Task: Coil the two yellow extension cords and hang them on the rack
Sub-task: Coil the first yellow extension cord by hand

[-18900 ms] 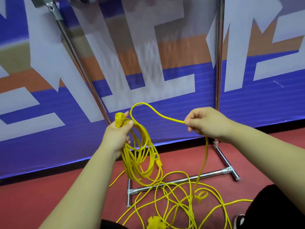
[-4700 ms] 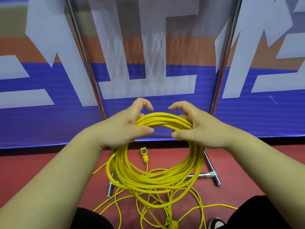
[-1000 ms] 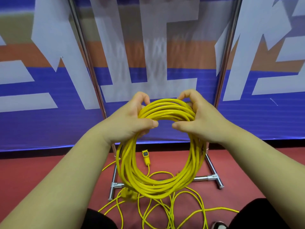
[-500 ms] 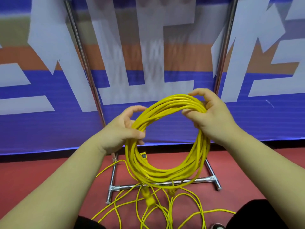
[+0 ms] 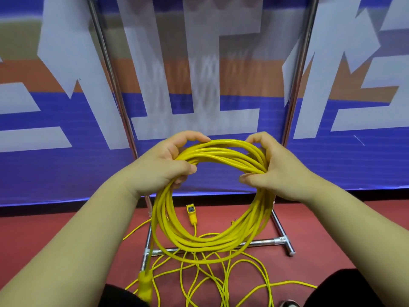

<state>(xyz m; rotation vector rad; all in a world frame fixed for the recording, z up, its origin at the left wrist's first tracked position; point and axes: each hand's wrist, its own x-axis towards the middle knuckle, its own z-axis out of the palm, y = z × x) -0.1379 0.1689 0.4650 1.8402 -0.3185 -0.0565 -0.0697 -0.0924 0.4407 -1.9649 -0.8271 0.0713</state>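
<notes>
A coiled yellow extension cord [image 5: 205,242] hangs as a round bundle in front of me. My left hand [image 5: 163,165] grips the top left of the coil and my right hand [image 5: 276,169] grips its top right, fingers curled round the strands. One yellow plug [image 5: 145,284] dangles from the coil at the lower left. A second yellow cord [image 5: 221,278] lies loose and tangled on the floor below, its socket end [image 5: 191,212] showing through the coil. The chrome rack [image 5: 294,85] stands just behind, with its top rail out of view.
The rack's two uprights rise left [image 5: 110,80] and right of my hands, and its base bar [image 5: 261,242] lies on the red floor [image 5: 55,229]. A blue, white and orange banner wall [image 5: 354,151] stands close behind. My dark-clothed knees [image 5: 345,291] are at the bottom edge.
My hands have levelled the coil and come closer together along its top. The dangling plug has swung to the lower left.
</notes>
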